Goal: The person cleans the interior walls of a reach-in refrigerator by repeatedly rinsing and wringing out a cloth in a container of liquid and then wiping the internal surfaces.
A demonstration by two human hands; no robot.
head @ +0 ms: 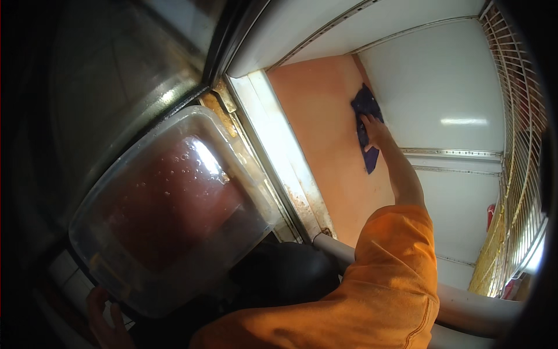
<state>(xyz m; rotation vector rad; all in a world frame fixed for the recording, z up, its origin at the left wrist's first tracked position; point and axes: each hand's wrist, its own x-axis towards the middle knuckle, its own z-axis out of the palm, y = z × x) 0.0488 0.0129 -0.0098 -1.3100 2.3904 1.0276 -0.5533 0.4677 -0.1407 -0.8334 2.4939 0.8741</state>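
My right hand (pixel 374 131) presses a dark blue-purple cloth (pixel 368 102) against the orange-tan bottom panel (pixel 314 113) of a white-walled refrigerator cabinet. Its fingers are spread over the cloth, which lies along the edge where the panel meets a white wall. In deep shadow at the lower left is my left hand (pixel 104 316), with thumb and fingers apart. It is beside the near corner of a translucent plastic tub (pixel 250 187); whether it touches the tub is hard to tell. Reddish-brown liquid (pixel 174 205) with small bubbles shows in the tub.
A rust-stained white sill (pixel 292 161) runs between tub and cabinet. Behind the tub stands a dark-framed glass door (pixel 126 78). White wire racks (pixel 518 96) line the right side. Slotted metal shelf rails (pixel 453 152) cross the white walls (pixel 431 87).
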